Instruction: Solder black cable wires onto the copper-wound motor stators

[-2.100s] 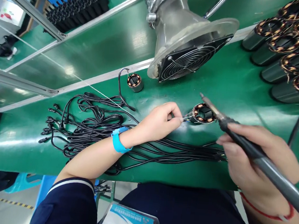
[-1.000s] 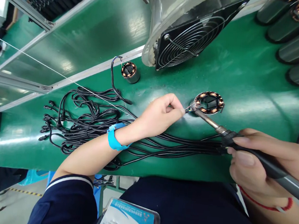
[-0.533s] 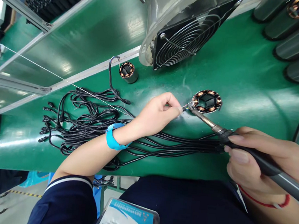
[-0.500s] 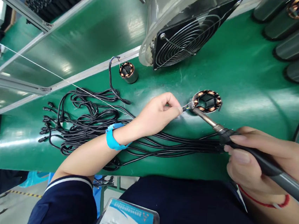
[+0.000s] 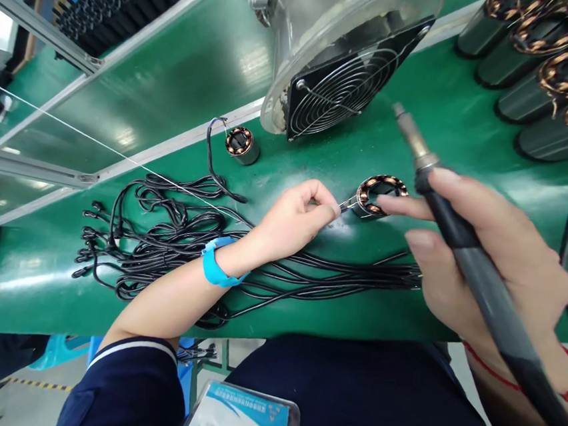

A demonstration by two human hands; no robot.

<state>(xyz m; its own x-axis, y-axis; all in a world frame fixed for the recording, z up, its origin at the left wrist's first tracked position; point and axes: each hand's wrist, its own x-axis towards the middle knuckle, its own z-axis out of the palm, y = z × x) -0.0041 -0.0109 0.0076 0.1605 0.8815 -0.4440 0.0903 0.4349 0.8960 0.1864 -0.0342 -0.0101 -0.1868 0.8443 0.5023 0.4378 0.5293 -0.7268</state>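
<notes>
My left hand (image 5: 294, 215) is pinched shut on thin wire ends at the left edge of a small copper-wound stator (image 5: 379, 194) standing on the green bench (image 5: 443, 121). A blue wrist strap (image 5: 218, 270) circles that wrist. My right hand (image 5: 490, 260) grips a dark soldering iron (image 5: 466, 250). Its metal tip (image 5: 403, 125) points up and away, lifted off the stator, while the index finger reaches toward the stator's right side.
A bundle of black cables (image 5: 171, 236) lies across the bench in front of me. A second stator (image 5: 240, 144) with a black lead stands further back. A fume-extraction fan (image 5: 341, 84) sits behind. Several larger stators (image 5: 543, 70) lie at top right.
The soldering iron's tip was touching the wire joint at the stator; my right hand has now swung it up and away toward the fan. My left hand keeps its pinch.
</notes>
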